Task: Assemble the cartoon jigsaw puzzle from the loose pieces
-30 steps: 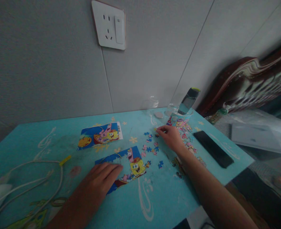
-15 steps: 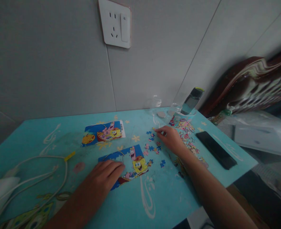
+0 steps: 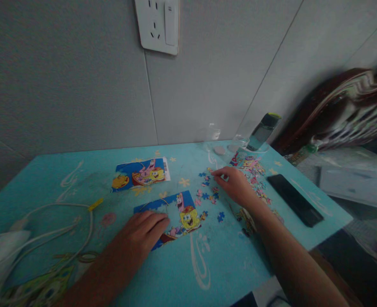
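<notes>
My left hand [image 3: 148,228] lies flat over the left part of a partly assembled jigsaw puzzle [image 3: 188,217] with a yellow cartoon figure on blue. The hand hides some of the puzzle. My right hand [image 3: 231,183] is farther back and to the right, thumb and forefinger pinched at a small yellowish puzzle piece [image 3: 209,169]. Blue and pink loose pieces [image 3: 205,196] lie between the puzzle and this hand. Under and beyond the right wrist spreads a heap of mixed pieces [image 3: 255,170]. Behind the puzzle lies a printed picture card [image 3: 143,172] of the same scene.
A black phone-like slab [image 3: 295,200] lies right of my forearm. Clear plastic containers and a dark-capped bottle [image 3: 263,130] stand near the wall. A white cable [image 3: 90,230] loops at left. The wall carries a socket panel [image 3: 159,25]. The table edge [image 3: 332,232] runs along the right.
The view has shifted slightly, so the table sits a little higher and farther right. Both hands keep nearly the same places, the right fingertips still at the small piece.
</notes>
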Demonstrator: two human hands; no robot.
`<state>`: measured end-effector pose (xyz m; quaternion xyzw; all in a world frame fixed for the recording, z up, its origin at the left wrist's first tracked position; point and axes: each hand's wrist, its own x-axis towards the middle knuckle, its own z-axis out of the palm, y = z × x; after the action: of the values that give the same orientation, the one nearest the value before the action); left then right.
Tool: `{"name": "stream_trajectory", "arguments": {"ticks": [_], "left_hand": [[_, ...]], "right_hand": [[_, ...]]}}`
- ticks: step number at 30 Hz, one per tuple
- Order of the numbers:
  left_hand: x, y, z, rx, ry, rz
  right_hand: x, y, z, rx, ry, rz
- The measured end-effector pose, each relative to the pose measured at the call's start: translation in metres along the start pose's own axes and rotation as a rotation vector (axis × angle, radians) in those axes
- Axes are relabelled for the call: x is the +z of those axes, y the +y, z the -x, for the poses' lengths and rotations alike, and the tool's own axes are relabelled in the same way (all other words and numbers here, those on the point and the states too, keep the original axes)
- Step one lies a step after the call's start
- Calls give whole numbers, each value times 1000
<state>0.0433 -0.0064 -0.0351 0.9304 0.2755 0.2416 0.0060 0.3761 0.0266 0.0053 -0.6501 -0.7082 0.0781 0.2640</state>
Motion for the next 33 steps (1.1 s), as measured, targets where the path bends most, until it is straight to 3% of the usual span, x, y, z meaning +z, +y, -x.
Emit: {"name": "stream_trajectory", "arguments": {"ticks": [7,13,20,26,33], "left_hand": [[-7,4,-7,13,23,-8],[-7,4,-7,11,8,-4],[-3,2,-2,-9,-56,14],[-5,4,-6,-13,-81,9],[-6,7,-10,-14,-115,0]], "right_hand": [[5,-13,5,-151,-196,-125],[16,-17,8,-239,-271,-75],[17,-19,8,-105,-273,-151],[12,-23,6,90,-360,-442],[34,-58,23,75,-426,-617]]}}
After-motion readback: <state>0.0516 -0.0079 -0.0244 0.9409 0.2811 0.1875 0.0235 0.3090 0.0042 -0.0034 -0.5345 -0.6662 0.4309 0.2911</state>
